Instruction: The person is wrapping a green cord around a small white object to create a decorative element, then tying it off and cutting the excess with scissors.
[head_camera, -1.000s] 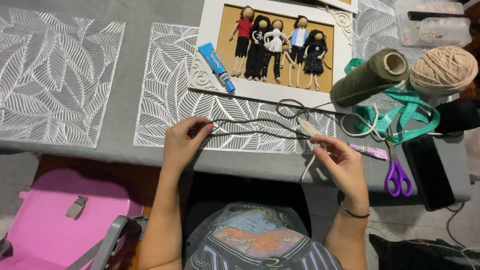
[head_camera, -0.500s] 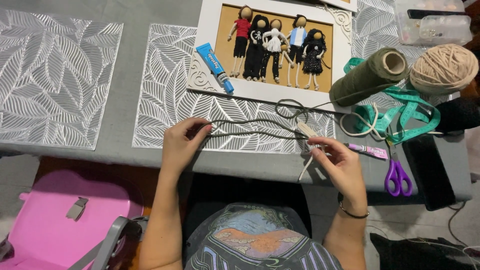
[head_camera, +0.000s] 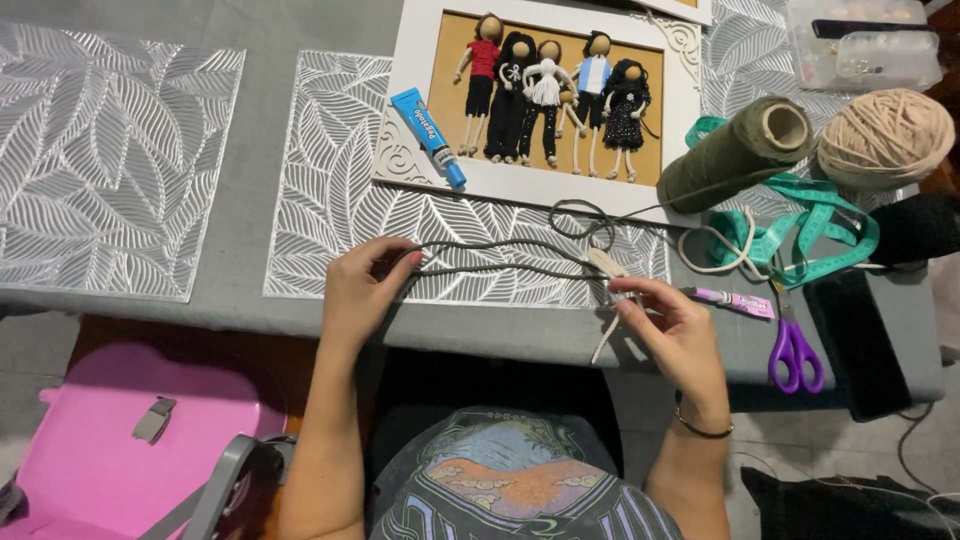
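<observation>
A dark green cord lies stretched in loops across a white leaf-pattern placemat on the grey table. My left hand pinches the looped end of the cord at the left. My right hand pinches the other end together with a short cream string that hangs over the table's front edge. The cord runs back to an olive-green spool lying on its side at the right.
A white picture frame with several yarn dolls and a blue glue tube lies behind the cord. A beige yarn ball, teal measuring tape, purple scissors, a black phone and a pink case are around.
Both hands keep hold of the cord; the right hand has shifted slightly, otherwise the scene is the same.
</observation>
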